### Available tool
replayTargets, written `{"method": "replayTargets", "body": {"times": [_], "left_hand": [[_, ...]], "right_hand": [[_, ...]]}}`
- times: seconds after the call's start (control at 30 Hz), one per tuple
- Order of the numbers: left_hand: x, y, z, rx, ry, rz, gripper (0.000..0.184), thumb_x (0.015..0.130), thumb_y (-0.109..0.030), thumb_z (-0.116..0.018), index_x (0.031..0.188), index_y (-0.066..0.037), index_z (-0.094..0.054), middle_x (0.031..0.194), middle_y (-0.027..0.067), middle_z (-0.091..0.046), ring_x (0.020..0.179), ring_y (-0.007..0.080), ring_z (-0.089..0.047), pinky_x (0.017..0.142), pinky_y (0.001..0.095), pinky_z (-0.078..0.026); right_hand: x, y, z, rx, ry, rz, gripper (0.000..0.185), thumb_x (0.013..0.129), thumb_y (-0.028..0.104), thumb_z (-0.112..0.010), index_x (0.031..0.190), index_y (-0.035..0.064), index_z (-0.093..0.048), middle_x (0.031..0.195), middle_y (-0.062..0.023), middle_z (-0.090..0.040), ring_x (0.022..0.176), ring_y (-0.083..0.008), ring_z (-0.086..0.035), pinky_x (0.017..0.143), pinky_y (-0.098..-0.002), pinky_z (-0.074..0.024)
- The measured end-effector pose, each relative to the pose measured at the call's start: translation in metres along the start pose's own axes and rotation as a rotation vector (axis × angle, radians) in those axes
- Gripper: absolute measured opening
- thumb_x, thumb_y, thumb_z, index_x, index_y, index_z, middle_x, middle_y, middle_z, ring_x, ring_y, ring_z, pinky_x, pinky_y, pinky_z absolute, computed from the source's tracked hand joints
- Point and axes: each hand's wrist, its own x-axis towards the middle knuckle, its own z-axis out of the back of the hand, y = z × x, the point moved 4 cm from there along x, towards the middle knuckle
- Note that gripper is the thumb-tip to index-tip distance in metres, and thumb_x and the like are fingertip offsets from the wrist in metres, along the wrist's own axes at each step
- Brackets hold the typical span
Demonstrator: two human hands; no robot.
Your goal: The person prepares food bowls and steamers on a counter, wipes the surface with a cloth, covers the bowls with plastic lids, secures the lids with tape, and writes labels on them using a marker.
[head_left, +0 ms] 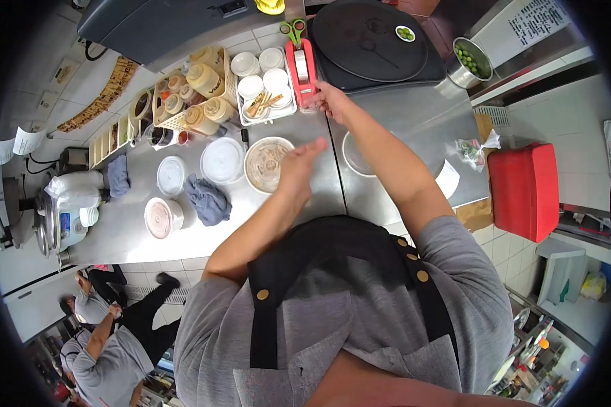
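My right hand (331, 102) reaches to the near end of a red tape dispenser (304, 68), its fingers bent together there. Whatever sits between those fingertips is too small to make out. My left hand (304, 166), smeared a little by motion, is at the right rim of a round white tub (265, 163) with brownish contents showing. Its fingers stretch out towards the right, apart from any grip. Partly hidden under my right forearm is a pale round bowl or lid (354, 159).
Left of the tub lie white lids (222, 161), a blue-grey cloth (208, 200) and another tub (163, 218). Behind stand a sauce-bottle basket (195, 88) and a tray of small cups (270, 119). Black round trays (366, 41) lie at back right. Two people (115, 359) are at lower left.
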Motion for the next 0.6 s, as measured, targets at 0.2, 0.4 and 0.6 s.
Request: {"method": "replayTargets", "body": {"times": [0.2,0.4,0.6], "left_hand": [[-0.054,0.051,0.013,0.015,0.129,0.028,0.031,0.088,-0.041,-0.072,0.102,-0.013,-0.074,0.11,-0.0021,-0.069,0.093,0.0094,-0.05,0.081,0.0311,-0.032],[-0.048,0.064,0.019,0.072,0.091,0.185,0.031,0.088,-0.041,-0.073,0.098,-0.012,-0.074,0.106,-0.0008,-0.068,0.075,0.0102,-0.04,0.074,0.0278,-0.033],[-0.022,0.084,0.02,0.19,0.135,0.101,0.032,0.088,-0.042,-0.072,0.098,-0.011,-0.073,0.093,-0.0026,-0.066,0.078,0.0093,-0.046,0.076,0.0247,-0.036]], "right_hand": [[-0.03,0.021,-0.01,-0.207,-0.139,-0.027,0.054,0.085,0.062,-0.066,0.08,0.0091,-0.076,0.06,0.008,-0.041,0.056,-0.0051,-0.032,0.052,-0.0231,-0.0267],[-0.009,0.021,-0.006,-0.656,-0.214,0.282,0.039,0.075,0.047,-0.08,0.078,0.0083,-0.075,0.074,-0.0071,-0.068,0.075,-0.0202,-0.066,0.065,-0.0381,-0.0502],[-0.037,0.044,0.013,-1.331,-0.505,0.569,0.033,0.073,0.035,-0.081,0.083,0.0045,-0.075,0.079,-0.0137,-0.071,0.071,-0.0282,-0.068,0.069,-0.04,-0.0522]]}}
